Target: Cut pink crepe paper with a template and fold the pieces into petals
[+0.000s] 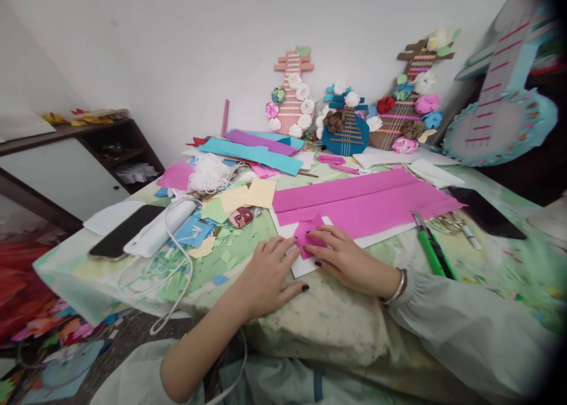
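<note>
A small piece of magenta crepe paper [305, 232] lies on a white sheet [305, 267] near the table's front edge. My left hand [273, 275] rests flat to its left, fingers stretched and the fingertips at the paper's edge; the thumb is spread towards me. From the right, my right hand [343, 256] reaches over the same piece with its fingers apart and their tips on it. Just behind both hands, a large folded magenta crepe paper sheet [363, 204] spreads across the table. A green utility knife [430, 248] lies right of my right hand.
Scissors [445, 223] and a black phone [485, 211] lie at the right. Leftwards are another phone [128, 231], a white power strip [159, 231] with its cord, paper scraps and white string [212, 173]. Decorated cardboard instruments [345, 127] lean on the wall.
</note>
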Demonstrator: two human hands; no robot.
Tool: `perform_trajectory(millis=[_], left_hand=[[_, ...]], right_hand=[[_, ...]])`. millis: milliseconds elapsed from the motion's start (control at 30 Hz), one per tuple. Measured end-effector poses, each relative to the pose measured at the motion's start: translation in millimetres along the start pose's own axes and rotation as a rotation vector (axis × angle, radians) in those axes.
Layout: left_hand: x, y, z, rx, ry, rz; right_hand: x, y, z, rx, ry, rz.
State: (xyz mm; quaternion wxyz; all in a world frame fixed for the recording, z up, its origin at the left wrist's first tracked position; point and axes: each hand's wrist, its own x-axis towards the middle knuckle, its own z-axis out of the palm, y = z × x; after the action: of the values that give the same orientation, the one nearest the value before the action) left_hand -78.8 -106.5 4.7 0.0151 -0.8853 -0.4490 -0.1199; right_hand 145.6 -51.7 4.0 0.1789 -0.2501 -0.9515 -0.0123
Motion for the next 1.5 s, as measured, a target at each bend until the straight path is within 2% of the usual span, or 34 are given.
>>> perform_trajectory(millis=[167, 267, 367, 500, 600, 800, 1000, 1133, 1333, 1500], left_hand=[[-0.2, 1.4, -1.3, -0.019, 0.013, 0.132], [0.6, -1.4, -3.4, -0.047, 0.003, 0.157], [1.8, -9.5, -5.6, -0.051, -0.006, 0.188], [4.2, -23.1, -7.2, -0.02, -0.013, 0.197], [5.8, -26.9, -6.7, 0.042, 0.021, 0.201], [7.0, -8.4, -1.5, 0.092, 0.198, 0.219], [10.0, 9.3, 3.7, 0.068, 0.186, 0.172], [9.2, 10.6, 4.5, 0.077, 0.205, 0.149], [7.0, 10.7, 7.4, 0.093, 0.282, 0.136], [8.9, 13.2, 8.4, 0.075, 0.293, 0.148]], right_hand=[[-1.1, -0.7, 0.9, 0.02, 0.036, 0.004], [-1.2, 10.1, -8.7, 0.089, 0.113, 0.001], [-5.8, 26.0, -20.6, 0.135, 0.177, 0.084], [-15.2, 35.6, -26.5, 0.135, 0.032, 0.041], [-19.5, 32.5, -21.5, 0.152, -0.012, 0.024], [-19.8, 28.4, -10.0, 0.222, 0.094, 0.022], [-20.7, 27.6, -9.3, 0.203, 0.164, -0.032], [-20.7, 29.3, -11.0, 0.206, 0.145, -0.071], [-21.4, 32.6, -7.5, 0.24, 0.18, -0.097], [-21.1, 29.4, -6.9, 0.275, 0.205, -0.096]])
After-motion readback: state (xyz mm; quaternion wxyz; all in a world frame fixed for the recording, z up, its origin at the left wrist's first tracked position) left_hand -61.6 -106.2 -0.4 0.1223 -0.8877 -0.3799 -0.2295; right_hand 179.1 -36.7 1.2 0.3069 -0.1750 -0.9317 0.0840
